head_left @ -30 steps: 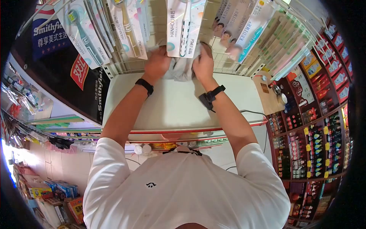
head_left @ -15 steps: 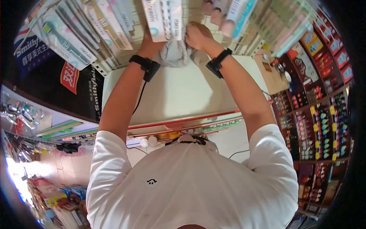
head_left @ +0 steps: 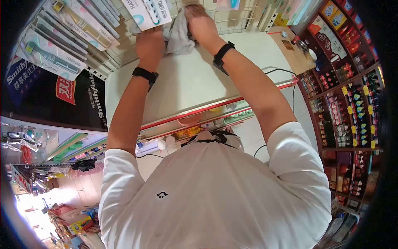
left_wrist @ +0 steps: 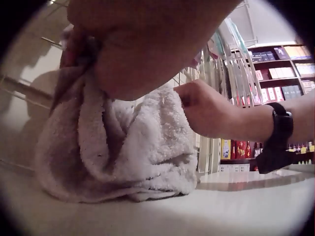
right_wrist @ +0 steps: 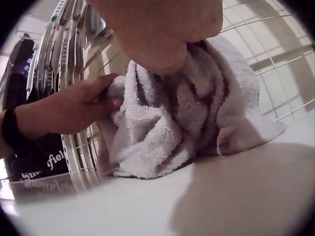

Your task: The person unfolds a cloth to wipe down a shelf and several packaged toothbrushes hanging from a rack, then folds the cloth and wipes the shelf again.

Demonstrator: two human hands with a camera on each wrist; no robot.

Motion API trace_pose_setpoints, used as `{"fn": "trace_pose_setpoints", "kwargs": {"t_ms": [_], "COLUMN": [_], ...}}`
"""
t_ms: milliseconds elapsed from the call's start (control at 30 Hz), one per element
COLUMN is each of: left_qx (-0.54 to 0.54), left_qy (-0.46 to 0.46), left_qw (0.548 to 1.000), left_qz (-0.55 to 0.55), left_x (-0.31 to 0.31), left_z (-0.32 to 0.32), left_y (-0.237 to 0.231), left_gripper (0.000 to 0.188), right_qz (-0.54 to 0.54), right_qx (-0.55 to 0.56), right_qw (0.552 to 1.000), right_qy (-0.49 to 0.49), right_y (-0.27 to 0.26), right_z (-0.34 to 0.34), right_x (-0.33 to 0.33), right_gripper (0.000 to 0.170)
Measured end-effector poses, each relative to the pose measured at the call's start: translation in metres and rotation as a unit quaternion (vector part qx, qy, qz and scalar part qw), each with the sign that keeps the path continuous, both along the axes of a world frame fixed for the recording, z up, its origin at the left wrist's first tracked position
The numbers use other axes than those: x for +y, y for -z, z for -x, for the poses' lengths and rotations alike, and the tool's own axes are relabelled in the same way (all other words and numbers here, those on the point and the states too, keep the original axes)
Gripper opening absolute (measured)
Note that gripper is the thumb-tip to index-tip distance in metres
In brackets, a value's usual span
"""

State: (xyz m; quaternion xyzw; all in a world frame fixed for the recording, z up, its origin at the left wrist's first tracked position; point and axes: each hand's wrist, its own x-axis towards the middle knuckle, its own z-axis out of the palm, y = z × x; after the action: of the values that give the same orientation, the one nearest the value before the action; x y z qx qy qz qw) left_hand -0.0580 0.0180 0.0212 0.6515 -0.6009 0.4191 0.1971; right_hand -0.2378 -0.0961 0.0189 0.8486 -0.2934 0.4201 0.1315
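A crumpled grey-white cloth (head_left: pixel 180 36) hangs between both hands at the back of the white shelf (head_left: pixel 182 83), its lower edge on the shelf in both wrist views. My left hand (head_left: pixel 150 46) grips its left side; in the right wrist view that hand (right_wrist: pixel 93 104) has fingers and thumb pinching the cloth (right_wrist: pixel 152 137). My right hand (head_left: pixel 202 25) holds the right side at the top, and in the left wrist view its fingers curl in against the cloth (left_wrist: pixel 162 142). Packaged toothbrushes (head_left: pixel 149 10) hang just above the left hand, hiding part of it.
Behind the cloth stands a wire grid (head_left: pixel 236 18). More packaged toothbrushes (head_left: pixel 54 58) hang at the left, over a black Smithfield panel (head_left: pixel 49 99). At the right are a wooden board (head_left: pixel 292 52) and dark shelves of small goods (head_left: pixel 352 103). A red-edged strip (head_left: pixel 195 111) runs along the shelf front.
Both hands and the cloth have shifted left and up in the head view, which has itself moved. The hanging packages also appear farther left. Both hands still hold the cloth.
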Motion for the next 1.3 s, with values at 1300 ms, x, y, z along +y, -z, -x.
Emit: {"fn": "trace_pose_setpoints", "kwargs": {"t_ms": [1300], "left_qx": [0.04], "left_qy": [-0.011], "left_qw": [0.99], "left_qz": [-0.136], "left_x": [0.004], "left_z": [-0.016], "left_y": [-0.001], "left_gripper": [0.019], "right_qz": [-0.072], "right_qx": [0.006], "right_qw": [0.992], "right_qy": [-0.103], "right_y": [0.0], "right_z": [0.017], "right_x": [-0.01], "right_gripper": [0.047]}}
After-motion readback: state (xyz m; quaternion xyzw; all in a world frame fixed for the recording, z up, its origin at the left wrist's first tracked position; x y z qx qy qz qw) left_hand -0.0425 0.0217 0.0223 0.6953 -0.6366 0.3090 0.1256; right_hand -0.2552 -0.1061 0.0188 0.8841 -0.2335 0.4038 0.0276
